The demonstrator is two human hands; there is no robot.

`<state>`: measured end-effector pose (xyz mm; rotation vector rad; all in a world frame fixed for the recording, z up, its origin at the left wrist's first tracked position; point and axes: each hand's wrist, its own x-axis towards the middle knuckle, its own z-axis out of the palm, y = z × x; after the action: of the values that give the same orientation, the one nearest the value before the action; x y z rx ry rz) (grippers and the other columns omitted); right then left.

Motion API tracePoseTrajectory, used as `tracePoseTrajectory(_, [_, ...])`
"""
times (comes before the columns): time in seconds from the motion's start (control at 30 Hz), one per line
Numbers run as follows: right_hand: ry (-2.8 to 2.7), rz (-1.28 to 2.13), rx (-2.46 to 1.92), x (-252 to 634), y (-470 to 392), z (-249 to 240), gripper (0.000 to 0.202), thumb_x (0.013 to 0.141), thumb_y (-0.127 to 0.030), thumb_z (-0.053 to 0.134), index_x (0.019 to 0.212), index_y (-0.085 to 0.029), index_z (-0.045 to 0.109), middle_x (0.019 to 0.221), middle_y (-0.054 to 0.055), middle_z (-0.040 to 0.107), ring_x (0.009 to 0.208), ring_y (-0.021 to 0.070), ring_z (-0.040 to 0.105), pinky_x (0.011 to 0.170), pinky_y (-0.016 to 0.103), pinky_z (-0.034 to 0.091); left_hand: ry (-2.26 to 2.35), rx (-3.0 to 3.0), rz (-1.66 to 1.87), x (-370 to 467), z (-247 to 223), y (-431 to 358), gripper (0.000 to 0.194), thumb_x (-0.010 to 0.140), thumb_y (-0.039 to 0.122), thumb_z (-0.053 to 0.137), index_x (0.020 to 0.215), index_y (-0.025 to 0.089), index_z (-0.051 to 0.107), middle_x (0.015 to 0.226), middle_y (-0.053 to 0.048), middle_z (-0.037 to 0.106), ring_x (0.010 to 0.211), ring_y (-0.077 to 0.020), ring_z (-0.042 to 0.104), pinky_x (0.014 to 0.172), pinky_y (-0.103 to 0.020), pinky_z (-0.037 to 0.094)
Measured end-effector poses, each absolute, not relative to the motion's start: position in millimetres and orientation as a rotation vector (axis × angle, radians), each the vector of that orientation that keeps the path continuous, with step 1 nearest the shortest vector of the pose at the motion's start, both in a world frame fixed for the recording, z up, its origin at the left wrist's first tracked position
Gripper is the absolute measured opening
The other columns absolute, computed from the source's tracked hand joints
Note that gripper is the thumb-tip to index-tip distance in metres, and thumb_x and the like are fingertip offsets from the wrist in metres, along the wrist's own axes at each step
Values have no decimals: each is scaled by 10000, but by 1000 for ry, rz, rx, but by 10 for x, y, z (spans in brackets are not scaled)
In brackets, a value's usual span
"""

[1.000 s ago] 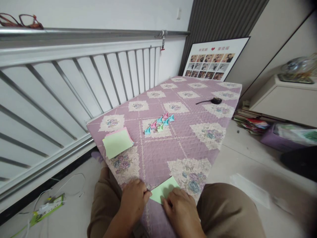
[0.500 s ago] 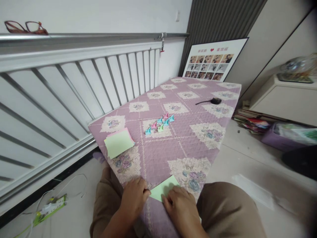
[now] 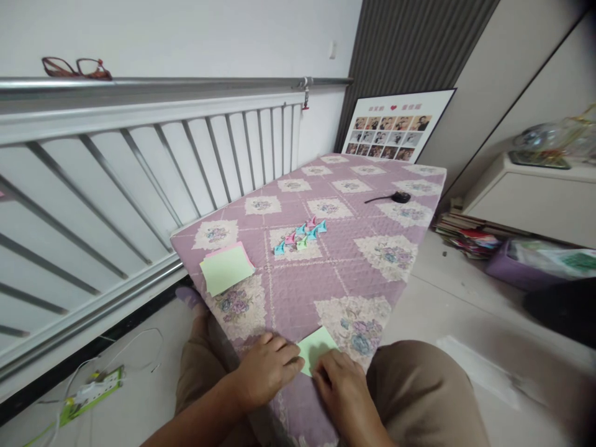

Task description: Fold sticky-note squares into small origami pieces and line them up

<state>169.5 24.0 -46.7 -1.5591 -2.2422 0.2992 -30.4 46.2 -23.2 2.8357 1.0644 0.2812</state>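
A light green sheet of paper (image 3: 318, 345) lies on the near end of the table, between my two hands. The fingers of my left hand (image 3: 270, 370) are held close together, with the tips on the paper's left edge. Curled over its lower right part are the fingers of my right hand (image 3: 343, 388), which cover that corner. Farther off to the left, a stack of coloured paper sheets (image 3: 226, 269) has a pale green one on top. Several small folded paper pieces (image 3: 302, 236) in blue, pink and green stand grouped near the middle of the table.
A purple flowered cloth (image 3: 298, 304) covers the table. Near its right edge lies a black spoon-shaped item (image 3: 400, 197). A white radiator (image 3: 200, 155) runs along the left side, with eyeglasses (image 3: 77, 68) on the pipe above. A power strip (image 3: 93, 391) lies on the floor.
My left hand has moved right, its fingers reaching farther over the paper's left edge. Less of the green paper shows between my hands. The view has tilted slightly.
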Motion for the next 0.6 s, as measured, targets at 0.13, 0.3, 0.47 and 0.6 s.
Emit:
tracePoseTrajectory(0.13, [-2363, 194, -1369, 1665, 142, -599, 112, 865, -175, 554, 927, -250, 607, 850, 13, 607, 794, 192, 538, 734, 329, 374, 1066, 2840, 247, -328, -247, 455, 226, 973, 278, 428, 1160, 291, 553, 1167, -13, 613, 991, -193, 519, 789, -333, 300])
tracePoseTrajectory(0.3, [-2432, 89, -1288, 1642, 70, -700, 283, 854, -158, 568, 1124, -242, 571, 931, 23, 617, 837, 196, 541, 773, 340, 400, 1077, 2828, 265, -464, -282, 410, 244, 970, 290, 431, 1191, 320, 528, 1295, 19, 544, 1050, -201, 485, 839, -356, 294])
tracePoseTrajectory(0.47, [-2352, -20, -1230, 1630, 89, -736, 265, 835, -254, 615, 1100, -266, 602, 903, 9, 641, 843, 207, 550, 776, 356, 406, 1200, 2826, 211, -663, -406, 335, 239, 957, 339, 453, 1171, 302, 553, 1322, 16, 521, 1109, -204, 439, 899, -363, 295])
tracePoseTrajectory(0.6, [-2346, -4, -1173, 1743, 77, -742, 214, 890, -235, 532, 1088, -250, 614, 960, 20, 656, 888, 202, 558, 834, 351, 414, 1286, 2847, 176, -731, -458, 273, 252, 956, 283, 456, 1191, 275, 547, 1303, 15, 541, 1135, -210, 421, 938, -375, 297])
